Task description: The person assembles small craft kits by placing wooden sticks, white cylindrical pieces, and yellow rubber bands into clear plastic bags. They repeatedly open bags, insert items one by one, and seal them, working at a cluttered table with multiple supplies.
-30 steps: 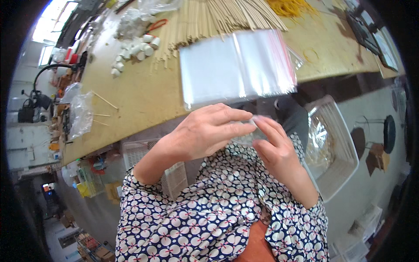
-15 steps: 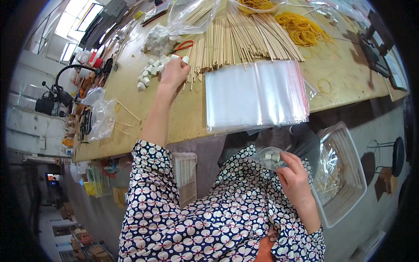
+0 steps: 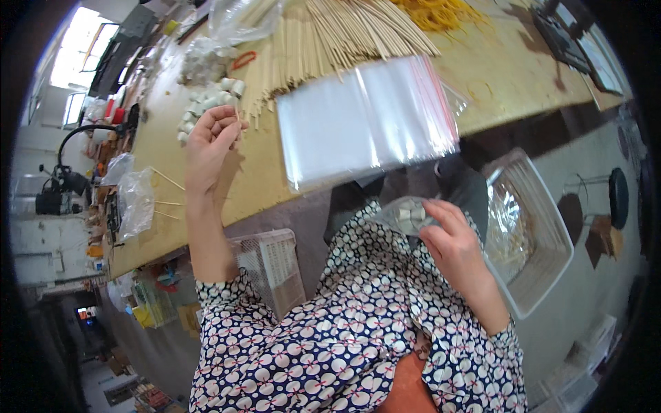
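Note:
My left hand point(image 3: 212, 138) is raised over the table's near left part, its thumb and fingers pinched together. A thin pale stick point(image 3: 238, 115) shows at the fingertips; how much of it is in the grip is hard to see. Just beyond lie short white cylinders point(image 3: 200, 107) in a loose pile. Over my lap, my right hand point(image 3: 454, 241) grips the edge of a small clear plastic bag point(image 3: 392, 219) holding several of the white cylinders. Flat clear plastic bags point(image 3: 358, 124) lie stacked at the table's front edge, beside a broad spread of thin wooden sticks point(image 3: 330, 41).
Yellow rubber bands point(image 3: 447, 15) lie at the table's back right. Scissors with a red handle point(image 3: 244, 60) rest near a bag of white cylinders point(image 3: 205, 62). A white basket point(image 3: 549, 275) with filled bags stands on the right; another crate point(image 3: 279, 268) is below the table. A black stool point(image 3: 617, 199) stands far right.
My left hand has drawn back toward me from the white cylinders and the stick ends, with a thin stick at its fingertips. The right hand still grips the bag. The whole view has shifted.

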A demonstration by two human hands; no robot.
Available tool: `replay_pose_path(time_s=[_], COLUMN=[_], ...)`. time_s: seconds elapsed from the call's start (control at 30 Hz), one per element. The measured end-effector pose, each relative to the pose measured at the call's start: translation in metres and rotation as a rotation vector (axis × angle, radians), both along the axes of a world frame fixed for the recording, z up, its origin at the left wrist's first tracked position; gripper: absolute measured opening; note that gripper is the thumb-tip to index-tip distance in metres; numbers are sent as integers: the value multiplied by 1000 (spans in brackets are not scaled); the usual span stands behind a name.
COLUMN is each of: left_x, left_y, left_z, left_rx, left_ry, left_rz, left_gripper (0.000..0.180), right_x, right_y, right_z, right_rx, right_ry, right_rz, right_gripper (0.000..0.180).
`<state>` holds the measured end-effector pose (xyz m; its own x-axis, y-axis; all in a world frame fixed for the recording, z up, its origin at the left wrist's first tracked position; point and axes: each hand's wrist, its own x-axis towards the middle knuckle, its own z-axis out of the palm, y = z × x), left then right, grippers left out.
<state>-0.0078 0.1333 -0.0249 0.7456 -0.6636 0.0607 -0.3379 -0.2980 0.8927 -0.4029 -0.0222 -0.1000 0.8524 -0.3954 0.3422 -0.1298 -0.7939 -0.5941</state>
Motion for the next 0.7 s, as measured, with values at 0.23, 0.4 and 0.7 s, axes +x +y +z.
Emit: replay_pose_path(time_s=[0.23,0.4,0.7], left_x=[-160,-198,-104], left_y=[-23,-45,-82], left_z=[-17,-51,0], left_rx=[-148,-48,1], left_ry=[422,118,-235], left_rz=[-465,-509,-258], left_gripper=[17,21,3], right_x=[8,7,-12], right_y=[-3,-2,-7], right_z=[6,12,5], right_rx=[-32,1,-15], right_ry=[-2,-15,-1], right_rz=[48,62,-14], right_gripper=[11,11,12])
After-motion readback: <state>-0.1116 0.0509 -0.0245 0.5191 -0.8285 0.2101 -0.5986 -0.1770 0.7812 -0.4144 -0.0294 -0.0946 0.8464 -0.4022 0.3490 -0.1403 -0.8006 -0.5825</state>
